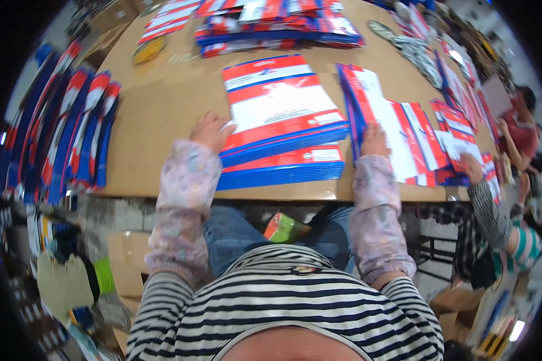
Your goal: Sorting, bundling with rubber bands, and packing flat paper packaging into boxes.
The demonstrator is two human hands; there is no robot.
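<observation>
A thick stack of flat red, white and blue printed packets [280, 108] lies in front of me, its blue edges facing me. The upper part sits askew on the lower part [283, 171]. My left hand [211, 131] is at the stack's left edge, fingers loosely bent and apart; a small white bit shows at a fingertip, too blurred to name. On the right, my right hand [374, 142] rests on the near end of a fanned row of similar packets [391, 123], its fingers laid along them. Patterned sleeve covers reach over both my forearms.
More packets [277, 27] are piled at the table's far side, beside yellow bands [149, 50]. Bundles [72, 129] stand along the left edge. A co-worker's hand [473, 168] touches packets at right. A cardboard box [128, 262] stands below the table [156, 114].
</observation>
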